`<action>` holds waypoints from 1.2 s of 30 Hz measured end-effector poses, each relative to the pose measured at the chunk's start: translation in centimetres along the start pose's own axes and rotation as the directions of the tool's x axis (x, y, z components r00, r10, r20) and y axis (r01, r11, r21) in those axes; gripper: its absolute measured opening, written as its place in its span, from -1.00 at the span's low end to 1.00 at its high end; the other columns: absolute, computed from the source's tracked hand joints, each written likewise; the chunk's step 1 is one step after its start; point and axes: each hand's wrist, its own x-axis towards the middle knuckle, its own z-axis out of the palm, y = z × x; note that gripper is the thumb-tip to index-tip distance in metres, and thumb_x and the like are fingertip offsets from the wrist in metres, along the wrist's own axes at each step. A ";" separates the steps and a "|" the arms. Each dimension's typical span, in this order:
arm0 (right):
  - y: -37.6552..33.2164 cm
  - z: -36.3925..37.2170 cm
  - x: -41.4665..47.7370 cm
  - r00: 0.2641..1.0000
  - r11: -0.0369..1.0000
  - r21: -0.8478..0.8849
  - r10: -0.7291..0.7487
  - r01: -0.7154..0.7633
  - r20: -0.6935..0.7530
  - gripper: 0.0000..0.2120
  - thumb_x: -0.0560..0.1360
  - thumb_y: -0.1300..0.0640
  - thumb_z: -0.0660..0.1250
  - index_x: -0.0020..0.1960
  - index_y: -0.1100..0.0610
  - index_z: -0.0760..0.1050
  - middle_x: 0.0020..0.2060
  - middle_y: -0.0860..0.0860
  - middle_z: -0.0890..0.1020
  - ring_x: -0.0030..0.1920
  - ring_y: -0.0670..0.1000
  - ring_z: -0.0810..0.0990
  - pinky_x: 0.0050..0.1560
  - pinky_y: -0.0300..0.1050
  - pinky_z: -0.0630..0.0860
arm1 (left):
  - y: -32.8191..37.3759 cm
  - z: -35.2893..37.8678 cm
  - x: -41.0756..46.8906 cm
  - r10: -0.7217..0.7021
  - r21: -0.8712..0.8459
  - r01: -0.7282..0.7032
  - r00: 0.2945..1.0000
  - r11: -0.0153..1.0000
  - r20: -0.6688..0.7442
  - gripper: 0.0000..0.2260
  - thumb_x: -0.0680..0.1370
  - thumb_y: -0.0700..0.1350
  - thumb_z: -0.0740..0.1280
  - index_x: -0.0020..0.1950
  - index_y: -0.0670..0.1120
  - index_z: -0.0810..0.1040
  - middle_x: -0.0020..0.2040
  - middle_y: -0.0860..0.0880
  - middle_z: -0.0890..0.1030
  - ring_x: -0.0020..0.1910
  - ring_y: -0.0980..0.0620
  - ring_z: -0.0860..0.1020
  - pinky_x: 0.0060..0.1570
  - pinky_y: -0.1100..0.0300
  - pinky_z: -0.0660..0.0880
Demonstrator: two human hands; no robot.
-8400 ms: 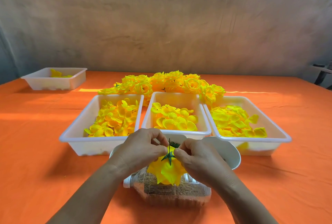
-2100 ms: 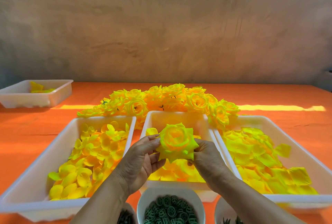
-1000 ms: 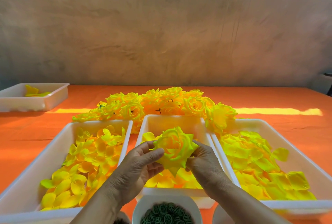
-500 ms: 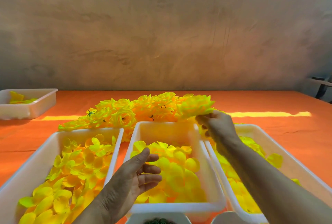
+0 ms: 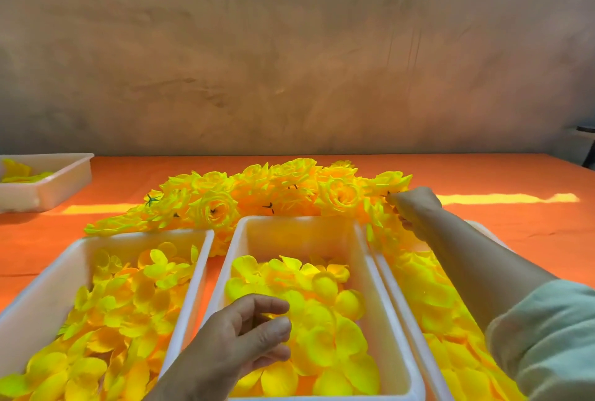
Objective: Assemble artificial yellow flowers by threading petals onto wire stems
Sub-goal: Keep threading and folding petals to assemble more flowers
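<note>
Left hand [image 5: 244,336] hovers low over the middle tray [image 5: 299,222], palm down, fingers loosely curled with thumb and forefinger a little apart, nothing between them; fingertips sit just above the loose yellow petals [image 5: 322,313] in that tray, can't tell if they touch. Right hand [image 5: 415,210] is stretched out past the trays to the right end of the heap of finished flowers [image 5: 277,188], fingers curled in tight, knuckles against the end flower [image 5: 391,180] by its dark green calyx; can't tell whether it's pinching that flower or only touching it. Heap lies on the orange tablecloth [image 5: 483,175] just behind the three trays, some blooms face up, some showing green calyx backs. Left tray [image 5: 141,236] holds smaller petal pieces [image 5: 122,304], touching or nearly touching the middle tray side by side. Right tray [image 5: 486,230] is mostly hidden under the right forearm, larger petals [image 5: 425,297] in it. Pale green sleeve [image 5: 547,336] at bottom right. Fourth white tray [image 5: 54,181] stands well apart at far left with a few yellow pieces inside. Plastered wall [image 5: 289,62] behind the table
</note>
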 end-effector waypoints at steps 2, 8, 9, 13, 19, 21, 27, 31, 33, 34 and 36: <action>0.5 -0.2 -0.4 0.999 1.000 0.015 -0.013 0.013 0.038 -0.76 0.50 0.05 0.37 -0.01 0.24 0.58 -0.09 0.19 0.60 -0.21 0.13 0.53 -0.33 -0.12 0.45 | 0.0 0.0 -0.1 0.008 0.002 -0.008 1.000 1.000 -0.003 -0.32 0.01 0.05 0.60 0.07 -0.18 0.63 -0.25 -0.12 0.64 -0.29 -0.05 0.66 -0.27 0.23 0.59; 1.5 -0.5 -3.5 0.962 0.988 -0.081 -0.104 0.128 0.252 -0.31 0.31 -0.35 0.43 0.33 -0.07 0.40 0.23 0.00 0.44 0.19 0.10 0.47 -0.30 -0.09 0.57 | 0.2 0.4 -0.2 -0.001 0.033 0.001 1.000 0.999 0.011 -0.44 0.10 -0.06 0.60 0.05 -0.18 0.64 -0.20 -0.18 0.59 -0.30 -0.06 0.65 -0.29 0.23 0.58; 1.5 -0.2 -3.6 0.963 0.982 -0.120 -0.114 0.147 0.243 -0.22 0.28 -0.35 0.46 0.39 -0.07 0.35 0.30 0.03 0.41 0.22 0.12 0.47 -0.32 -0.09 0.57 | 0.3 0.4 -0.3 0.003 0.041 -0.003 1.000 0.999 0.014 -0.35 0.00 -0.01 0.66 0.03 -0.18 0.65 -0.21 -0.17 0.60 -0.29 -0.06 0.66 -0.28 0.23 0.58; 0.7 1.2 -3.0 0.969 0.951 -0.242 -0.145 0.192 0.199 -0.28 0.33 -0.18 0.47 0.40 -0.03 0.33 0.27 0.11 0.43 0.17 0.14 0.49 -0.34 -0.13 0.53 | 0.1 0.3 -0.2 0.023 0.060 -0.023 1.000 0.998 -0.006 -0.21 -0.15 0.18 0.68 0.00 -0.13 0.68 -0.25 -0.12 0.64 -0.26 -0.08 0.67 -0.24 0.21 0.59; -1.9 0.5 -0.2 0.960 0.838 -0.475 -0.272 0.268 0.062 -0.57 0.37 -0.07 0.36 0.20 0.04 0.49 0.07 0.19 0.54 0.06 0.21 0.54 -0.07 -0.03 0.54 | 0.0 0.1 -0.2 0.020 0.082 -0.021 1.000 0.996 0.007 -0.35 0.01 0.08 0.64 0.04 -0.13 0.66 -0.21 -0.14 0.64 -0.22 -0.05 0.67 -0.17 0.17 0.61; -2.0 0.4 0.7 0.941 0.728 -0.631 -0.337 0.268 0.010 -0.53 0.39 -0.07 0.35 0.27 0.06 0.43 0.15 0.20 0.44 0.16 0.26 0.48 0.04 -0.03 0.44 | -0.1 0.1 -0.2 0.023 0.097 -0.024 1.000 0.995 0.007 -0.32 -0.02 0.10 0.66 0.03 -0.14 0.67 -0.22 -0.12 0.65 -0.22 -0.05 0.67 -0.16 0.17 0.61; -0.5 1.0 3.2 0.841 0.602 -0.701 -0.541 0.382 -0.006 -0.57 0.48 -0.02 0.40 0.29 0.04 0.39 0.24 0.17 0.36 0.21 0.27 0.38 0.10 0.02 0.39 | -0.2 0.0 -0.1 0.020 0.123 -0.020 1.000 0.992 0.000 -0.38 0.08 0.05 0.55 0.09 -0.15 0.61 -0.23 -0.07 0.67 -0.20 -0.07 0.69 -0.01 0.09 0.63; 1.0 1.4 4.3 0.876 0.599 -0.692 -0.471 0.404 0.103 -0.40 0.52 -0.10 0.34 0.49 -0.06 0.21 0.52 0.10 0.16 0.47 0.18 0.19 0.35 0.07 0.29 | -0.3 -0.1 0.0 0.018 0.135 -0.017 1.000 0.991 -0.008 -0.39 0.10 0.07 0.56 0.09 -0.14 0.61 -0.23 -0.08 0.67 -0.17 -0.10 0.69 -0.01 0.10 0.62; 2.1 1.4 4.6 0.922 0.595 -0.723 -0.354 0.351 0.156 -0.34 0.52 -0.22 0.28 0.53 -0.10 0.14 0.57 0.04 0.06 0.53 0.15 0.10 0.43 0.06 0.19 | -0.3 -0.1 0.1 0.017 0.132 -0.017 1.000 0.991 0.000 -0.39 0.10 0.07 0.56 0.09 -0.14 0.61 -0.24 -0.08 0.66 -0.16 -0.10 0.69 -0.02 0.11 0.61; 2.5 1.3 4.7 0.936 0.594 -0.735 -0.308 0.328 0.170 -0.32 0.51 -0.25 0.26 0.53 -0.10 0.13 0.57 0.03 0.05 0.53 0.15 0.10 0.44 0.07 0.19 | -0.3 -0.1 0.1 0.020 0.137 -0.020 1.000 0.990 0.003 -0.39 0.10 0.08 0.55 0.09 -0.14 0.61 -0.23 -0.08 0.67 -0.16 -0.09 0.69 -0.01 0.10 0.61; 3.4 0.8 4.7 0.947 0.609 -0.731 -0.267 0.309 0.178 -0.32 0.50 -0.29 0.22 0.54 -0.11 0.12 0.57 0.03 0.07 0.53 0.16 0.12 0.44 0.08 0.18 | -0.4 -0.1 0.1 0.024 0.151 -0.024 1.000 0.988 0.006 -0.40 0.10 0.08 0.55 0.07 -0.13 0.62 -0.23 -0.07 0.67 -0.18 -0.07 0.69 0.02 0.09 0.60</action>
